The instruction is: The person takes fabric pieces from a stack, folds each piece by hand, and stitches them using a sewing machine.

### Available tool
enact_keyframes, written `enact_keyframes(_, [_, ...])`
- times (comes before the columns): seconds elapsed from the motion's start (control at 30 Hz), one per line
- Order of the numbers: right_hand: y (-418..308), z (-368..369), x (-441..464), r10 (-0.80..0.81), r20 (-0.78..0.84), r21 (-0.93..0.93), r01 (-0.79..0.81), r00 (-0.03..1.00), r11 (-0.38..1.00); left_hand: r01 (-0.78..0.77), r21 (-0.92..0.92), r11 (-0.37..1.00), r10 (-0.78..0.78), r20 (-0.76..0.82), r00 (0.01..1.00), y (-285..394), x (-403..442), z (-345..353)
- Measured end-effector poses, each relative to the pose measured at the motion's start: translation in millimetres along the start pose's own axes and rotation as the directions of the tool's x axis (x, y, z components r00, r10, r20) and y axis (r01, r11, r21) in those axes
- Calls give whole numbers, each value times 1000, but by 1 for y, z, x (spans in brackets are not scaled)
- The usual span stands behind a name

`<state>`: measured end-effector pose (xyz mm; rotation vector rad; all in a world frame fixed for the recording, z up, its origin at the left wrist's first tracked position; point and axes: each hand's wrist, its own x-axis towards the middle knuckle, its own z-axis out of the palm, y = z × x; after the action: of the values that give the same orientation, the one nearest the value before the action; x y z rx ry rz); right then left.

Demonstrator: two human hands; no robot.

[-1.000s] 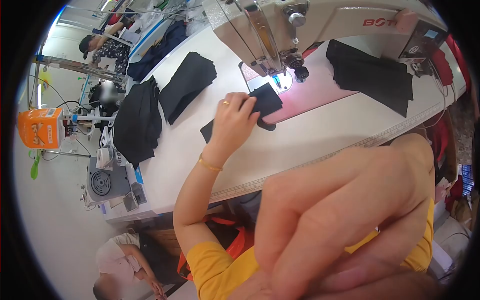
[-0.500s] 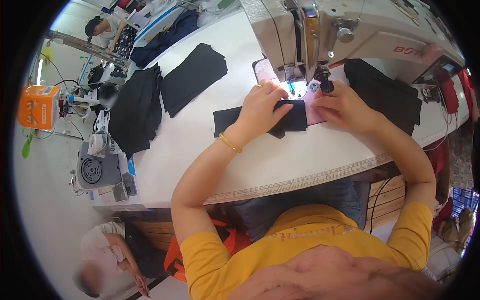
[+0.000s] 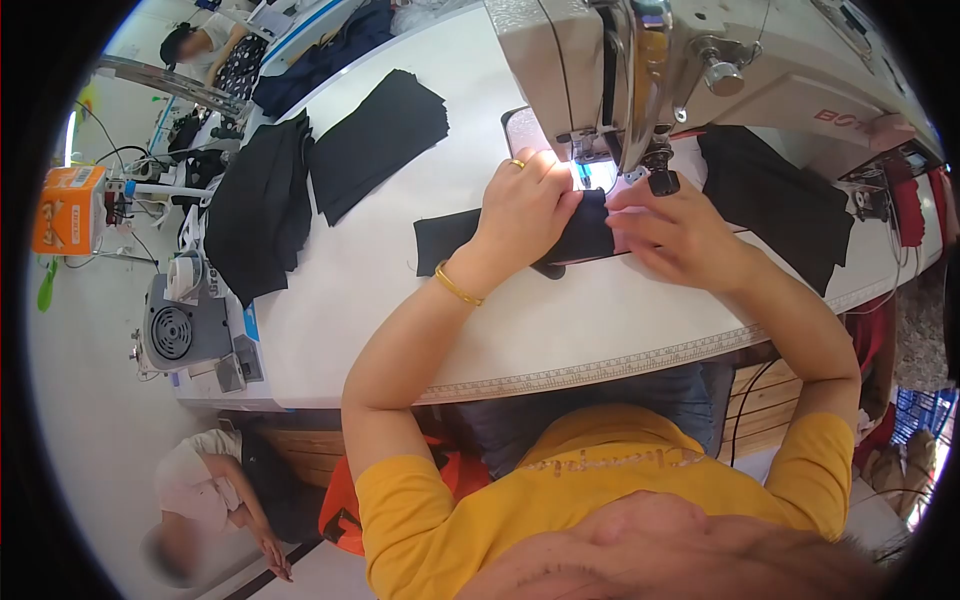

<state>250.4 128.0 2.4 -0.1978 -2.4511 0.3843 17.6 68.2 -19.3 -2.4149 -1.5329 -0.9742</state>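
Note:
A folded black fabric strip [image 3: 447,240] lies across the bed of the sewing machine [image 3: 560,70], its upper edge close to the lit presser foot [image 3: 590,176]. My left hand [image 3: 525,212], wearing a ring and a bracelet, grips this strip from above, thumb and fingers drawn together at its upper edge. At the strip's right end my right hand [image 3: 680,232] has bent fingers, the fingertips closed on the corner. The needle point is too small to make out in the glare.
Two stacks of black fabric pieces, one nearer [image 3: 262,205] and one farther [image 3: 380,145], lie left on the white table. More black fabric [image 3: 775,195] lies right, beneath the machine arm. A ruler strip [image 3: 600,362] lines the front edge. Two other people are at the left.
My right hand has shifted left onto the strip's right end. The strip sits slightly nearer the presser foot, and my left thumb has drawn in towards its fingers. The view has shifted a little.

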Motion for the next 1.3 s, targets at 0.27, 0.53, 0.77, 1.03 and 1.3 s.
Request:
enact_keyframes(0.27, [2,7,0,-77,131,-76,87,988,993,-203,-80,976,214,173,962,13,-8,-29])
enact_keyframes(0.53, [11,9,6,-54,118,-251,83,991,965,-109,-144,984,128,135,983,1,-7,-21])
enact_keyframes(0.77, [8,12,7,-67,46,-196,75,997,978,-177,-166,970,198,118,973,-3,-7,-23])
enact_keyframes(1.03, [9,5,3,-22,76,-155,34,997,987,-173,-274,946,220,151,964,-4,-4,-28])
enact_keyframes(1.3, [-10,-8,3,-20,181,-251,66,983,966,-212,79,974,205,92,975,-20,-5,-35])
